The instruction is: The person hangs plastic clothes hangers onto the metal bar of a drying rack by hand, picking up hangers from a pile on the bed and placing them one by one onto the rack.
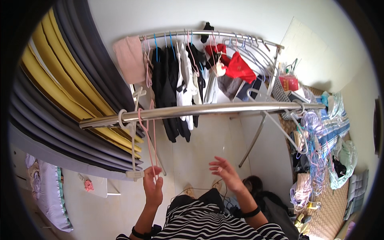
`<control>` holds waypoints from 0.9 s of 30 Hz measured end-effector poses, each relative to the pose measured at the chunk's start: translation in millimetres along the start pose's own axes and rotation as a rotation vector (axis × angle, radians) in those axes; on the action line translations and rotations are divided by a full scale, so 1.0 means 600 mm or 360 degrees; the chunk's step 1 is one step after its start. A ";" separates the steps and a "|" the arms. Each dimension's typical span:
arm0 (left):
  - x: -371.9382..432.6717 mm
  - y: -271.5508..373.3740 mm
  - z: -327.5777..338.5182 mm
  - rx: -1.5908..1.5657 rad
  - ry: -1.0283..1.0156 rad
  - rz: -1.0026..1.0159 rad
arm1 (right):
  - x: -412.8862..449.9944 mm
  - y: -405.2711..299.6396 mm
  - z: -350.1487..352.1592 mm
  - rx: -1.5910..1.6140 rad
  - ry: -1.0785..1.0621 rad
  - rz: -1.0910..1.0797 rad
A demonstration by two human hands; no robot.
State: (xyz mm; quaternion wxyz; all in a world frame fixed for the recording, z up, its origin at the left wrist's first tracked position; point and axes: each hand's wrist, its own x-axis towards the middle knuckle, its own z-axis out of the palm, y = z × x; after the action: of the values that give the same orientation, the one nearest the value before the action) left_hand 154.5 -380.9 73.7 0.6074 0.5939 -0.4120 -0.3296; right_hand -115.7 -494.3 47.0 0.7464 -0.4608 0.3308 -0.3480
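Observation:
A steel clothes rail (210,108) crosses in front of me at about mid-height. Near its left end a pink clothes hanger (149,144) hangs by its hook, and my left hand (153,189) has its thumb and fingers around the lower end. Just left of that hand hangs a whitish clip hanger (133,147), seen edge-on. My right hand (229,177) is below the rail, fingers spread, holding nothing. A white hanger (283,133) hangs from the rail's right end.
Behind, a second rail (234,34) carries black trousers (162,78), red cloth (241,67), a pink towel (129,60) and several hangers. Grey and yellow curtains (75,66) fill the left. At right, a bed (327,207) bears bags, cloth and tangled hangers (316,171).

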 end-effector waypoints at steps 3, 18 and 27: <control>-0.008 0.006 0.014 0.0278 0.0143 0.0216 | -0.015 -0.018 -0.047 -0.0031 0.0126 0.0022; -0.048 0.032 0.185 0.0486 -0.0613 0.0442 | -0.069 -0.061 -0.199 -0.0068 0.0328 0.0057; 0.011 0.018 0.408 0.0454 -0.1162 0.0278 | -0.156 -0.083 -0.346 -0.0003 0.0683 -0.0048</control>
State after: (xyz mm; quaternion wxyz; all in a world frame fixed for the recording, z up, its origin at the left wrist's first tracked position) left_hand -61.7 -496.1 74.2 0.3581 0.4789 -0.6913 -0.4056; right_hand -345.6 -528.9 35.2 0.6531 -0.3817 0.4757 -0.4488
